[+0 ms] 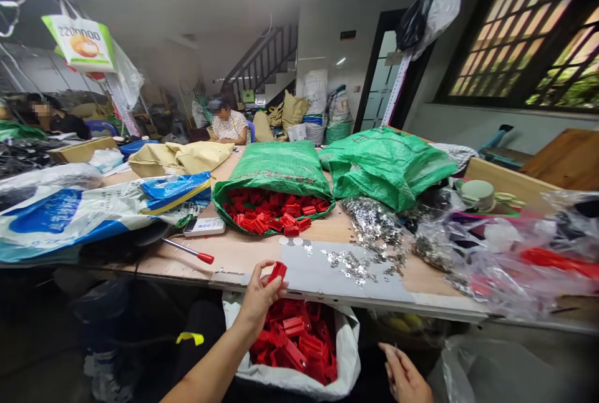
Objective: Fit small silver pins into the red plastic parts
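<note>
My left hand (260,296) pinches a small red plastic part (277,272) between thumb and fingers, just above the table's front edge. Below it, a white woven sack (347,353) stands open, filled with similar red parts (299,344). Lower right, beside that sack and below the tabletop, is my right hand (403,377). Its fingers are bent close together around something too small to make out. Small flat metal pieces (355,266) lie scattered on a grey sheet (299,266) on the table. Behind the sheet, a green woven sack (281,166) lies with its mouth open, showing more red parts (262,209).
A red-handled rod (203,257) and a white box-like device (204,226) lie left on the table. A second green sack (388,163) and clear plastic bags (515,272) crowd the right. Across the room sit one person (230,125) and another person (65,119).
</note>
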Demonstrator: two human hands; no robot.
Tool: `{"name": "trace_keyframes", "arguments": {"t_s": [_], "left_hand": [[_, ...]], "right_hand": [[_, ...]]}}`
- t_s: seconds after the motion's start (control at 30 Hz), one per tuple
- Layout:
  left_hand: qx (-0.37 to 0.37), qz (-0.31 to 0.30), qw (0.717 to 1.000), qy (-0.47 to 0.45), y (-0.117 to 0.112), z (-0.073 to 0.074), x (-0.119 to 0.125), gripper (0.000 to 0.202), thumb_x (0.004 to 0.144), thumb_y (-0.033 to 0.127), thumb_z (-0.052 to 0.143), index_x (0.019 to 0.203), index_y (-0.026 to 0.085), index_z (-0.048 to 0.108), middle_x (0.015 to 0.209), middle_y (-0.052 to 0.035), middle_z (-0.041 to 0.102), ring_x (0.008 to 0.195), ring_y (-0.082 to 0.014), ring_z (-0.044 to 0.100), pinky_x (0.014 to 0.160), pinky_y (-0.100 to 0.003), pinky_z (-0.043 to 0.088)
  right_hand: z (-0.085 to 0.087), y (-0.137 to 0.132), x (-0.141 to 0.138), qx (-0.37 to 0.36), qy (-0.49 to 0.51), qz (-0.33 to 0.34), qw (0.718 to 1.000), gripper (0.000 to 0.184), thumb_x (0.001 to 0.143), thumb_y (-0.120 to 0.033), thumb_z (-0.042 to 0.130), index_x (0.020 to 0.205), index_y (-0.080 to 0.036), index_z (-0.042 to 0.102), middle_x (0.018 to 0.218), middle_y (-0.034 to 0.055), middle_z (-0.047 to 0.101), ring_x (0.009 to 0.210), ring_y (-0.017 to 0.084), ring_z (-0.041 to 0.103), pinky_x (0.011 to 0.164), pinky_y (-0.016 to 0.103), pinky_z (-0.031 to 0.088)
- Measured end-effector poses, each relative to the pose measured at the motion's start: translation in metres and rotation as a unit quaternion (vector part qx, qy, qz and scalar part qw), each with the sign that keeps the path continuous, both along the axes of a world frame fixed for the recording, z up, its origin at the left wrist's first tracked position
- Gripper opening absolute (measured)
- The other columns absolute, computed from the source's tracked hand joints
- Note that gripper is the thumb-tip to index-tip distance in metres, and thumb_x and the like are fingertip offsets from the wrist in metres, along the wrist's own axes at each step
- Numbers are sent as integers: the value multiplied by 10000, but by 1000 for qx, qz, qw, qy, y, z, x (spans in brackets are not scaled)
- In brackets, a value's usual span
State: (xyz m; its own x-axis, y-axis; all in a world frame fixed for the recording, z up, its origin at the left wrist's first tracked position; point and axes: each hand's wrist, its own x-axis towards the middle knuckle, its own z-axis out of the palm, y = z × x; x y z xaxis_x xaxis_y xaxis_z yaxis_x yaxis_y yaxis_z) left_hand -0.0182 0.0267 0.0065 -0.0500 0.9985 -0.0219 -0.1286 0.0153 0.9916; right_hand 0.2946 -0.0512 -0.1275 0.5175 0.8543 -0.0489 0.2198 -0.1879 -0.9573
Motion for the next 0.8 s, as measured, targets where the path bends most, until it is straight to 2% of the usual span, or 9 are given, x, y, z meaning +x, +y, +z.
{"name": "trace_keyframes", "arguments": {"t_s": [0.07,0.13,0.23,0.33,0.43,0.5,0.6,0.7,0.8], "left_hand": [[-93,-44,978,-180,-20,6,0,619,717,331,751,1224,237,410,982,-83,680,890,-224,695,819,-355,528],[-144,-67,950,-270,-34,11,0,736,683,260,795,1287,254,375,992,-70,671,906,-224,699,863,-353,519],[-186,-90,926,-315,-45,17,1,813,676,171,793,1345,280,344,929,-26,658,882,-214,710,866,-332,527],[-223,-112,911,-330,-52,22,3,806,676,130,779,1352,274,364,805,11,634,827,-190,717,795,-269,547],[-238,-132,905,-327,-58,25,4,672,693,147,769,1282,219,454,772,4,634,732,-159,711,689,-216,552],[-242,-138,906,-320,-61,24,4,561,702,159,763,1202,193,510,819,-15,653,685,-141,702,639,-196,544],[-247,-137,906,-317,-65,19,3,479,721,176,749,1149,182,533,916,-48,674,700,-147,706,628,-191,536],[-252,-137,899,-330,-67,14,2,521,750,190,716,1223,178,499,1031,-99,678,803,-202,721,714,-238,549],[-251,-141,887,-362,-69,11,1,629,725,97,674,1306,173,445,1113,-135,667,972,-260,693,892,-322,520]], "right_hand": [[32,10,0,27,-47,-6,998,636,673,-734,526,918,-167,679,670,15,629,539,148,542,494,230,437],[66,23,-2,43,-119,2,992,556,708,-690,530,890,-184,672,809,63,691,673,200,615,606,250,480],[112,46,-13,60,-232,60,969,427,797,-598,485,876,-212,648,851,81,703,733,243,644,665,289,479],[141,69,-29,86,-362,139,918,298,887,-434,422,893,-220,629,934,63,677,851,228,631,742,301,461],[157,88,-44,52,-463,168,869,189,910,-294,452,945,-219,622,971,38,651,924,205,605,757,283,449],[162,98,-52,15,-509,179,842,132,902,-241,503,948,-217,625,968,28,647,940,198,594,745,271,438],[164,110,-62,-13,-537,190,822,82,884,-198,559,919,-209,632,954,30,647,921,201,586,733,268,419],[162,117,-69,-22,-547,192,815,62,891,-222,580,904,-198,636,945,42,646,895,212,582,707,276,406],[160,123,-76,-34,-553,191,810,83,905,-250,576,901,-192,636,937,51,644,883,215,582,685,276,394]]}}
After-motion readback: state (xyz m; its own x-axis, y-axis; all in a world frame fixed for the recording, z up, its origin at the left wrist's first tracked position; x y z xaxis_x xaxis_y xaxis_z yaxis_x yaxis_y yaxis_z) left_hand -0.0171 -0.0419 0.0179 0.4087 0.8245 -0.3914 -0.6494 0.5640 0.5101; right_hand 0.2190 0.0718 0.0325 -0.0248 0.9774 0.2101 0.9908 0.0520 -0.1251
